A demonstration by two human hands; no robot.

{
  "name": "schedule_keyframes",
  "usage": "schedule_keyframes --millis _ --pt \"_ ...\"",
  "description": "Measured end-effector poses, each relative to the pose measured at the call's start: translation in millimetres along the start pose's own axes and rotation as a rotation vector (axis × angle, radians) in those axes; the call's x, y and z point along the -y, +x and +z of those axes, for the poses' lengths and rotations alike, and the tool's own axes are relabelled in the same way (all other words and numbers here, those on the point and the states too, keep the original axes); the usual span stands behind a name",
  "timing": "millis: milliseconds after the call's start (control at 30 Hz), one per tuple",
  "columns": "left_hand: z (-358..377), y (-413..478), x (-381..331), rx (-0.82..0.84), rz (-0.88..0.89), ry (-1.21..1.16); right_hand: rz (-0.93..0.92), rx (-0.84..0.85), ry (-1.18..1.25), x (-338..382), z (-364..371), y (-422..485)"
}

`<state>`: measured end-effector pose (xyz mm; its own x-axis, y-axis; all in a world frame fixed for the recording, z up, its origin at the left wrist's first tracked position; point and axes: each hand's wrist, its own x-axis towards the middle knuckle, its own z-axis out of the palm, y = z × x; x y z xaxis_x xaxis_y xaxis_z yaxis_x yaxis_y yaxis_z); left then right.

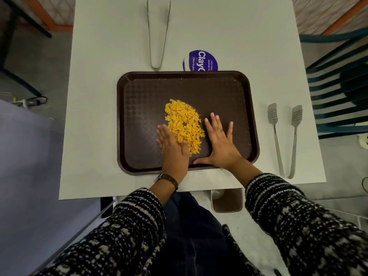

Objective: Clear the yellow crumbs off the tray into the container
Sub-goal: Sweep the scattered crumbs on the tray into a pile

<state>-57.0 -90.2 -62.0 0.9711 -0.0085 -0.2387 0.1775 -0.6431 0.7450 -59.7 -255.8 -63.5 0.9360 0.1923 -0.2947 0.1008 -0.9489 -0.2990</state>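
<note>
A dark brown tray [219,86] lies on the white table, with a heap of yellow crumbs [183,122] gathered near its middle. My left hand [173,148] rests on edge against the left side of the heap, fingers together, some crumbs lying on it. My right hand [221,142] lies flat on the tray just right of the heap, fingers spread, thumb along the tray's near rim. Neither hand holds anything. A small brown-rimmed container [227,202] sits below the table's near edge, partly hidden by the tabletop and my right sleeve.
Metal tongs [158,34] lie on the table beyond the tray. A second pair of tongs [284,136] with flat slotted ends lies to the tray's right. A purple round sticker [201,60] peeks out behind the tray. A teal chair [338,86] stands at the right.
</note>
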Motion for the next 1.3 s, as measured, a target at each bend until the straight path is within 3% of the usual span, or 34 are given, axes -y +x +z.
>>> schedule_keyframes --millis 267,567,800,900,1100,1300 --pt "-49.5 33.3 42.6 -0.174 -0.024 0.066 -0.034 -0.021 -0.044 14.8 -1.2 40.0" --pt "-47.5 60.8 40.9 -0.145 -0.073 0.204 0.036 -0.057 0.032 13.6 4.1 3.5" --pt "-19.6 44.5 14.8 0.117 0.109 0.079 0.023 -0.030 -0.014 38.2 5.5 16.8" --pt "-19.8 39.9 12.7 0.197 0.060 -0.098 0.025 -0.066 -0.025 48.3 7.3 29.6" --pt "-46.6 54.6 27.4 0.007 -0.004 -0.147 0.138 -0.163 -0.008 44.3 -2.0 51.5" --pt "-60.4 81.8 39.7 -0.109 -0.026 0.023 0.106 -0.134 -0.008 44.7 3.7 30.4"
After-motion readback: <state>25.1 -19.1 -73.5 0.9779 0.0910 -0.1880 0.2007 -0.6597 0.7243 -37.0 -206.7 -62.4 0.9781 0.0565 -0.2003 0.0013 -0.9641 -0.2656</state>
